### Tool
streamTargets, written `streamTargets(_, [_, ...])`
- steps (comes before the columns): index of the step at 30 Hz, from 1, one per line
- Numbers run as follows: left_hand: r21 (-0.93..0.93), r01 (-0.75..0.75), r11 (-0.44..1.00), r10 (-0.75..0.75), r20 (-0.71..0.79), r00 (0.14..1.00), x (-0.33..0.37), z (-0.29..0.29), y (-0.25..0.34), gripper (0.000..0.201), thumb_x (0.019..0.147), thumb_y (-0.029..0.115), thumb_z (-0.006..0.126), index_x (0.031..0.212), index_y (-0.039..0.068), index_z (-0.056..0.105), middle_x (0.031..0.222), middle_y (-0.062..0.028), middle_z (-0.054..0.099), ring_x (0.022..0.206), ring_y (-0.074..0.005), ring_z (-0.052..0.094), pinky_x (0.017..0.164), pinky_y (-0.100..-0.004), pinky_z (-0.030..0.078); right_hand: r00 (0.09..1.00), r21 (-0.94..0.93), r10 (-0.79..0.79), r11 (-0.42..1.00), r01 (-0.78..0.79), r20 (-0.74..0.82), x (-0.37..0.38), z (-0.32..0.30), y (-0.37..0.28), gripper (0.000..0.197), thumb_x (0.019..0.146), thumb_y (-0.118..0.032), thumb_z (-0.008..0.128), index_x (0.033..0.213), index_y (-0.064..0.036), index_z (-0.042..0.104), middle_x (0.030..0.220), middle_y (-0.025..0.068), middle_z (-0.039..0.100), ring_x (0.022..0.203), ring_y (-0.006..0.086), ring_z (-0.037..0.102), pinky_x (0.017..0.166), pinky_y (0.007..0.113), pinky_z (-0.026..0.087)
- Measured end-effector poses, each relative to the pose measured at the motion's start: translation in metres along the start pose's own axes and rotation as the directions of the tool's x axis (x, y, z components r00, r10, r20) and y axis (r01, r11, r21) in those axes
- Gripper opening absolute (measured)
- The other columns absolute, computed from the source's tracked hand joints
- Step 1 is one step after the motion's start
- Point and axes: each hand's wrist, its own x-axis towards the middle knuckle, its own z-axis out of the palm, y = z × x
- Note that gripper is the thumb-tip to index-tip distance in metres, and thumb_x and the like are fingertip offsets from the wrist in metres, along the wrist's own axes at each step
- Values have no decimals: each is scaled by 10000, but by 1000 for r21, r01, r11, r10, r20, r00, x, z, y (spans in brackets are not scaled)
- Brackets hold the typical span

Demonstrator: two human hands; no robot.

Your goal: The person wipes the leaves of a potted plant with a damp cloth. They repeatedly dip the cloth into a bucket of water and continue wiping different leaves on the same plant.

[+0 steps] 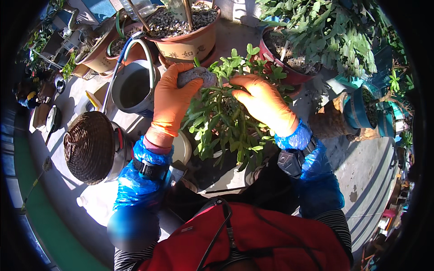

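In front of me stands a bushy green potted plant [217, 117] with flat, leaf-like stems. My left hand [174, 97], in an orange glove, is closed around a rounded, mottled grey lump [198, 77] at the plant's upper left; whether it is a stone or a wadded cloth I cannot make out. Also gloved in orange, my right hand [264, 101] reaches in from the other side. Its thumb and forefinger are bent toward a stem at the top of the plant and seem to pinch it. The plant's pot is mostly hidden under the foliage.
A grey bucket [132, 88] and a brown woven basket [88, 148] stand on the left. Beyond the plant are a large tan pot [187, 45] and a red pot [294, 67] with drooping foliage. Teal pots [359, 110] stand at the right. My wrists carry blue sleeve covers and strapped devices.
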Motion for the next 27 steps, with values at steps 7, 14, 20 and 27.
streamTargets(7, [614,-396,683,173,390,904,4,20,-32,420,837,89,781,1252,75,720,1140,-161,719,1062,-376,690,935,-428,553,966,-363,-89,915,177,244,-16,32,6,486,818,-170,800,1247,38,711,1486,167,571,1374,368,545,1141,447,471])
streamTargets(14, [780,-331,531,125,315,941,10,-17,-3,336,826,95,782,1161,76,759,1119,-146,719,1035,-364,691,917,-429,556,969,-300,-99,939,166,225,-20,29,10,533,794,-203,820,1252,50,716,1496,174,569,1412,367,516,1160,456,449])
streamTargets(20, [679,-343,649,363,120,924,11,0,-2,341,823,93,793,1160,91,738,1131,-144,727,1044,-378,692,907,-440,563,971,-361,-82,919,160,223,-24,29,6,539,796,-209,823,1253,53,709,1466,198,587,1396,370,527,1158,461,444])
streamTargets(27, [666,-530,525,239,482,843,-3,10,-20,342,800,65,740,1142,77,740,1069,-146,711,988,-389,680,845,-472,554,973,-360,-27,926,111,231,-23,36,-3,535,797,-210,814,1248,56,701,1460,193,593,1374,369,540,1136,473,446])
